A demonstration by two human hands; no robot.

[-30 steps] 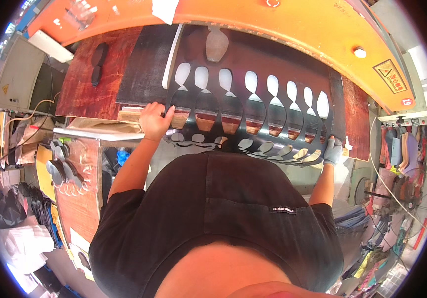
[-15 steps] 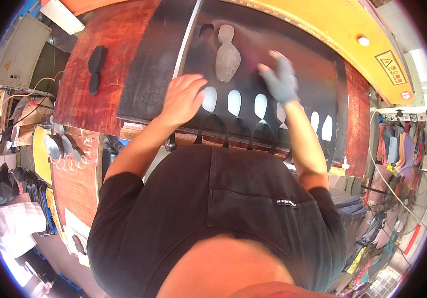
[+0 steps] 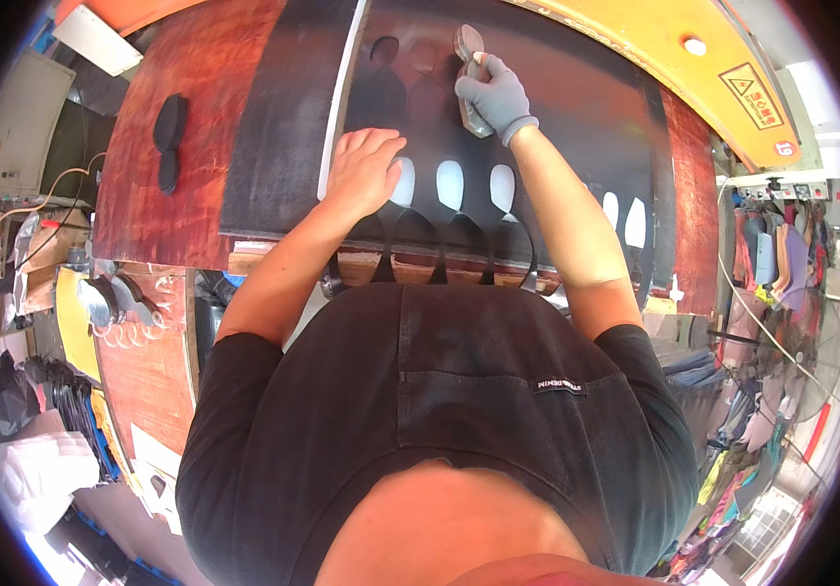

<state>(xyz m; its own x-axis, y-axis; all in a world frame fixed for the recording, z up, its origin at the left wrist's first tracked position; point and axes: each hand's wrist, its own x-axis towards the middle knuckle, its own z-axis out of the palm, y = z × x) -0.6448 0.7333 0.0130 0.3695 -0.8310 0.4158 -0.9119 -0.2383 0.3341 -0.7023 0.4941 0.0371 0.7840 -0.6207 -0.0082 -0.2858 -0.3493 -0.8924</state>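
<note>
My right hand (image 3: 498,98), in a grey glove with bare fingertips, grips a grey sole-shaped cutting die (image 3: 469,41) near its narrow waist. The die is turned partly on its side over the black sheet (image 3: 566,127). My left hand (image 3: 365,171) is bare and open, its fingers stretched out over the left part of the sheet. Beside it begins a row of oval cut-outs (image 3: 450,186) showing white. Faint sole outlines mark the sheet left of the die. My right forearm hides part of the row.
An orange machine beam (image 3: 669,49) with a warning label crosses the far side. A black sole-shaped piece (image 3: 170,142) lies on the reddish board (image 3: 210,107) at left. A pale strip (image 3: 342,98) runs along the sheet's left side. Garments (image 3: 781,244) hang at right.
My right hand has closed on the die and shifted it right and away from me, tilting it. My left hand stays near the sheet's left edge. The view has shifted slightly.
</note>
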